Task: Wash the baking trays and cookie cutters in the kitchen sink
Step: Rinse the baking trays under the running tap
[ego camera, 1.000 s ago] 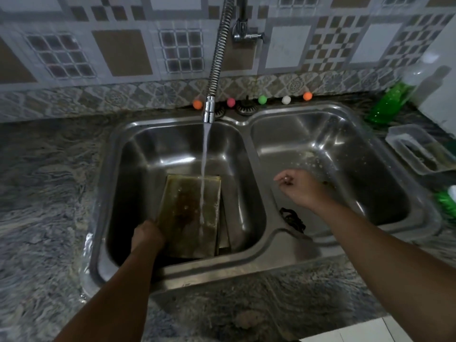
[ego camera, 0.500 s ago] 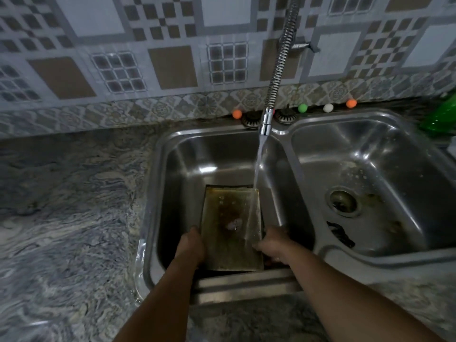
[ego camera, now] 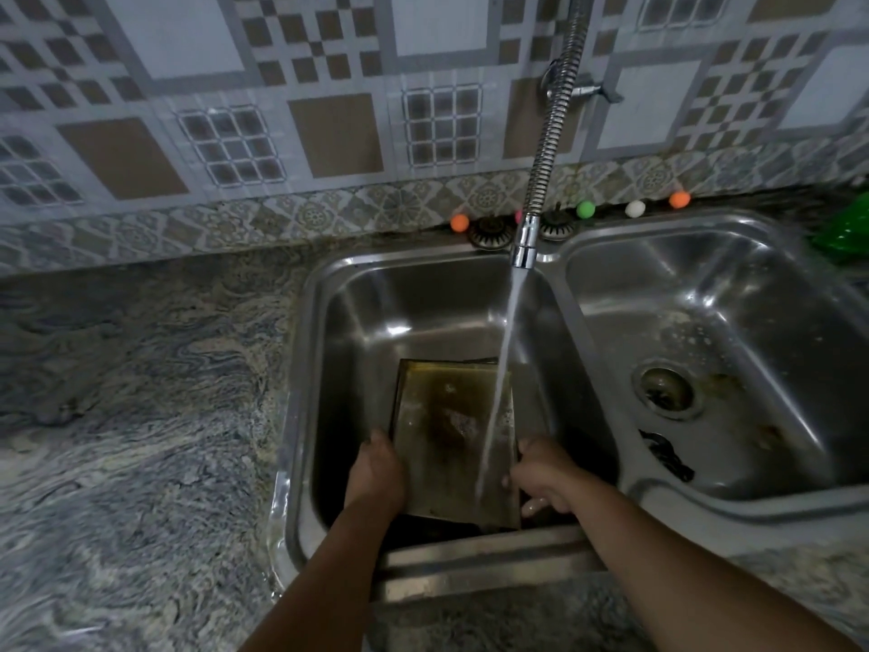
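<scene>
**Both hands on the tray under the tap**

Left hand [ego camera: 376, 472] and right hand [ego camera: 541, 477] reach down into the left basin of the sink [ego camera: 301, 369], each grip closed on a side edge of the stained tray [ego camera: 446, 430]. Water [ego camera: 503, 369] from the hose tap [ego camera: 548, 148] strikes the tray. The drain [ego camera: 667, 389] lies in the right basin; the counter [ego camera: 131, 416] spreads left.

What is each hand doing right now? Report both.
Left hand: closed on the baking tray's left edge.
Right hand: fingers curled on the tray's right edge.
</scene>
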